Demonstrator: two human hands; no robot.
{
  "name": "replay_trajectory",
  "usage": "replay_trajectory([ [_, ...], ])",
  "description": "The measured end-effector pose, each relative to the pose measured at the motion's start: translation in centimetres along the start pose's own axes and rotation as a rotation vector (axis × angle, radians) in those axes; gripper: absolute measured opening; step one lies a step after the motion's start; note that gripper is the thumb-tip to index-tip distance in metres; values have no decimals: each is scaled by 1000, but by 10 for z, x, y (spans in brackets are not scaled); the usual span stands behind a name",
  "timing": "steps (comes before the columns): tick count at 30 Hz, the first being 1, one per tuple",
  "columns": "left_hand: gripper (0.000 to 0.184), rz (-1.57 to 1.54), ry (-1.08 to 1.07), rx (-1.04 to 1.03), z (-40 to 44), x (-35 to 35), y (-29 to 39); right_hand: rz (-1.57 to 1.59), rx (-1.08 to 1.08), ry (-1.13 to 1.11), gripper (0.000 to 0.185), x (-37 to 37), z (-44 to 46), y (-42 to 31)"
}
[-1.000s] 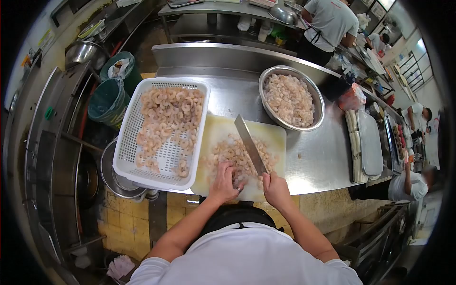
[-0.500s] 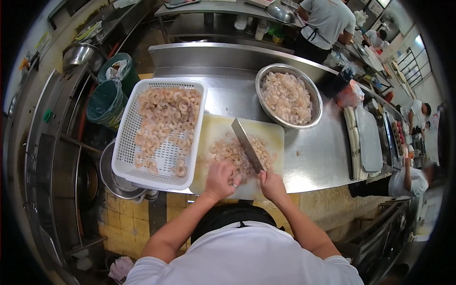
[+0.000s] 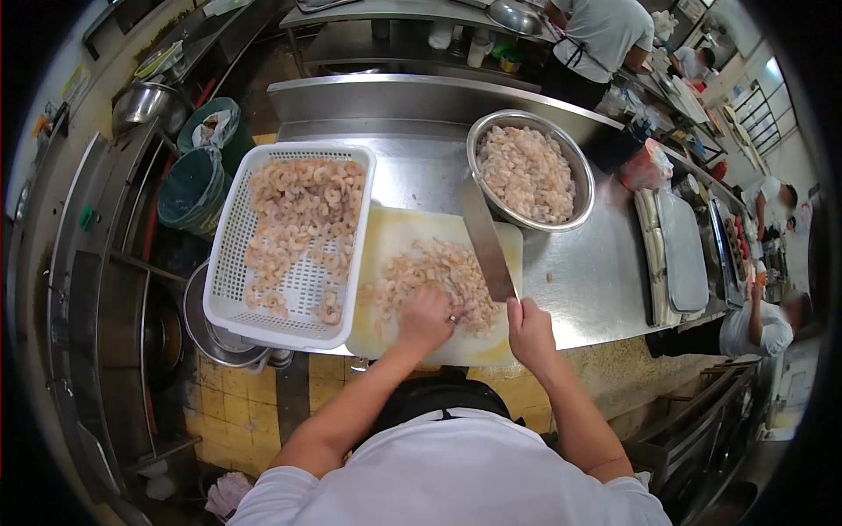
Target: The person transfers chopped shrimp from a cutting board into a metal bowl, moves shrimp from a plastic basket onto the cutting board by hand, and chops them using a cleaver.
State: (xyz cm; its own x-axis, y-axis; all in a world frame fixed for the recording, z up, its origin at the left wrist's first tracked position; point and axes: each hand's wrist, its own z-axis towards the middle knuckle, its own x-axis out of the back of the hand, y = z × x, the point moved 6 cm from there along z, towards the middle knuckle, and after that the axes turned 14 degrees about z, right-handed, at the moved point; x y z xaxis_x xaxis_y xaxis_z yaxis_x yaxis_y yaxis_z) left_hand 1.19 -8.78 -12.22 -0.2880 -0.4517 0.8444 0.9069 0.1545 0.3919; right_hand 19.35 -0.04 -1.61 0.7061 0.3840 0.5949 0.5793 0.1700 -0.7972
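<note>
My right hand point(image 3: 531, 335) is closed around the handle of a cleaver point(image 3: 488, 245), its broad blade pointing away from me over the right side of the cutting board point(image 3: 364, 329). Chopped shrimp point(image 3: 452, 272) lie in a loose pile on the board. My left hand point(image 3: 426, 319), with a ring on it, rests on the near side of this pile, fingers apart and partly hidden among the pieces. Left of the board, a white perforated basket point(image 3: 219, 302) holds peeled shrimp point(image 3: 307, 197). Behind the board's right corner, a steel bowl point(image 3: 586, 206) is heaped with shrimp pieces point(image 3: 526, 171).
The steel table point(image 3: 579, 289) has a raised back edge point(image 3: 368, 92). Folded cloths point(image 3: 649, 254) and a grey tray point(image 3: 682, 254) lie at the right. Green bins point(image 3: 189, 188) stand left. One person point(image 3: 601, 39) works beyond the table, another point(image 3: 756, 329) at the far right.
The cleaver has moved right, off the middle of the shrimp pile to its right edge. My left hand has shifted slightly right and forward onto the pile. The view has tilted slightly.
</note>
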Motion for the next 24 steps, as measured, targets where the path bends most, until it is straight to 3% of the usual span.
replay_trajectory([
  [4, 61, 187, -11, 292, 4, 51, -51, -107, -100, -67, 41, -16, -43, 27],
  [7, 78, 108, -57, 360, -23, 24, -93, -152, -66, -84, 41, -52, -43, 73],
  [14, 83, 21, -93, 286, -39, 19, -87, -85, -9, -41, 41, -32, -25, 11],
  [20, 87, 30, -110, 184, -47, 14, -59, -147, 41, -65, 42, -65, -33, 54],
  [24, 90, 16, -113, 185, -51, 17, -42, -153, 32, -87, 41, -64, 10, 19],
])
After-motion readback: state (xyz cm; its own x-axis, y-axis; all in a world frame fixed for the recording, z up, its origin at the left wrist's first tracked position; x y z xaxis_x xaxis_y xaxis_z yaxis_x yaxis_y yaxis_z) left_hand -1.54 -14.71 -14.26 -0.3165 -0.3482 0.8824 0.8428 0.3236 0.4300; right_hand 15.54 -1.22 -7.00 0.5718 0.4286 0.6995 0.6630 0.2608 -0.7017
